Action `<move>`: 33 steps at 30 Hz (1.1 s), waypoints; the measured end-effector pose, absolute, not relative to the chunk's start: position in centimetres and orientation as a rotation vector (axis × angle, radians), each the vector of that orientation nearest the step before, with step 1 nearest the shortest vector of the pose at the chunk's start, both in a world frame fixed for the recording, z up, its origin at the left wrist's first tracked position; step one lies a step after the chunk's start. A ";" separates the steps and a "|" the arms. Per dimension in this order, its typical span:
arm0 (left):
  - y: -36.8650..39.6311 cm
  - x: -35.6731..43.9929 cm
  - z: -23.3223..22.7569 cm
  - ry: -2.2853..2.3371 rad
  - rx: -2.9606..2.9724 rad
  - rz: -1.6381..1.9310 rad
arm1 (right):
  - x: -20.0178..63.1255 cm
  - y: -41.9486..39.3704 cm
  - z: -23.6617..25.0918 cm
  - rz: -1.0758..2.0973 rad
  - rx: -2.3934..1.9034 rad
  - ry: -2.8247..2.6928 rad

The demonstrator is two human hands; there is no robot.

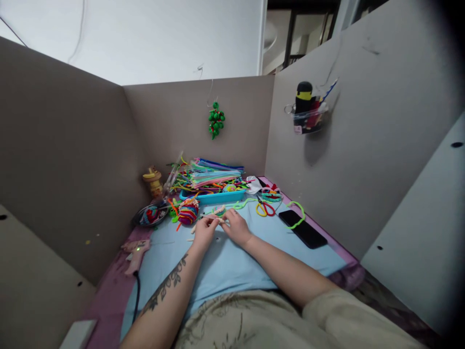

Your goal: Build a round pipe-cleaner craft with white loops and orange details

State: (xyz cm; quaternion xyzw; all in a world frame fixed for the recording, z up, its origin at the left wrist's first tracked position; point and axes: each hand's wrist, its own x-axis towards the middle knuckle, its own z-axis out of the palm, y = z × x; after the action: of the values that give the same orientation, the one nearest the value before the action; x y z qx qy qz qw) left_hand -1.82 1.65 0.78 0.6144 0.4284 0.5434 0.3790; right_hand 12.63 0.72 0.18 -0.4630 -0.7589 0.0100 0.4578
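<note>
Over the blue cloth [240, 266], my left hand [204, 230] and my right hand [237, 227] meet fingertip to fingertip. Between them they pinch a short cream pipe cleaner [220, 220], whose ends are partly covered by my fingers. Another cream piece [219, 210] lies just beyond the hands, and a further cream bit [193, 229] shows beside my left hand. A striped multicoloured ball [188, 212] of fuzzy stems sits to the left of them. Scissors [265, 209] with red and yellow handles lie to the right of my right hand.
A blue tray [218, 198] heaped with coloured pipe cleaners [218, 174] stands at the back. On the right lies a black phone [303, 229] with a green stem [301, 215] across it. A pink glue gun [136, 254] and a dark bowl [150, 215] are on the left. Partition walls enclose the table.
</note>
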 end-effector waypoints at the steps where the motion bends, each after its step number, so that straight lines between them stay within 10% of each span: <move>1: 1.7 -1.8 0.7 1.089 1.580 1.396 | 12.7 0.7 0.3 0.076 -1.113 -1.877; 33: 1.4 -2.2 1.6 0.909 1.584 1.365 | 13.2 0.9 1.3 0.691 -0.858 -1.742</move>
State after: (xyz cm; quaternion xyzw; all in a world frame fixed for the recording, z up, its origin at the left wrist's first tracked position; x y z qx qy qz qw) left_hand -2.22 1.41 1.62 0.6314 0.3622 0.5440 0.4174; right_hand 13.25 0.91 1.30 -0.3571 -0.7247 0.2877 0.5143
